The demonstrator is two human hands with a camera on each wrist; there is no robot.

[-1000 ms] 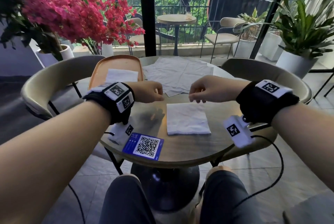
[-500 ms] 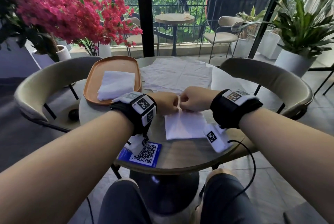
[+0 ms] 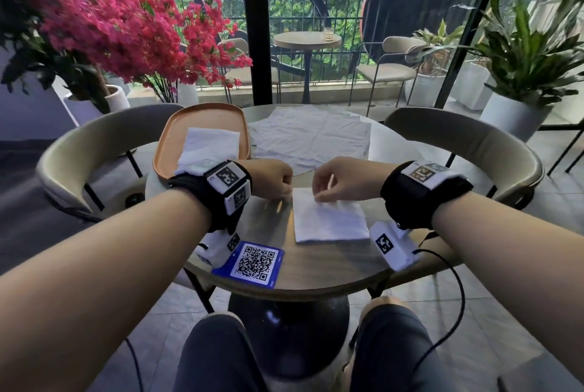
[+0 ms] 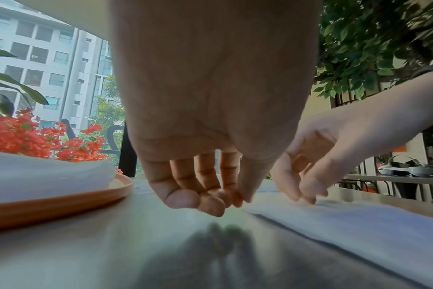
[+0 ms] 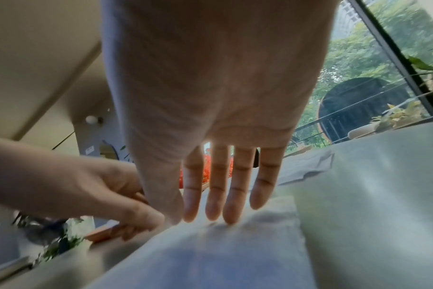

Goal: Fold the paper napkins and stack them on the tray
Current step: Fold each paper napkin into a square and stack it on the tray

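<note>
White paper under the right hand's fingertips (image 5: 231, 219): the straight, slightly spread fingers press down on the far edge of the folded napkin (image 3: 328, 221) lying flat on the round table (image 3: 316, 268). The right hand (image 3: 343, 178) holds nothing. Just beside it, the left hand (image 3: 271, 181) hovers over bare tabletop at the napkin's left edge, fingers loosely curled with tips together, gripping nothing. Out to the left sits the orange tray (image 3: 177, 139), carrying a small stack of folded napkins (image 3: 210, 146). Behind the hands, unfolded napkins (image 3: 311, 137) lie spread across the table's far half. Near the front edge, a blue QR card (image 3: 252, 263).
</note>
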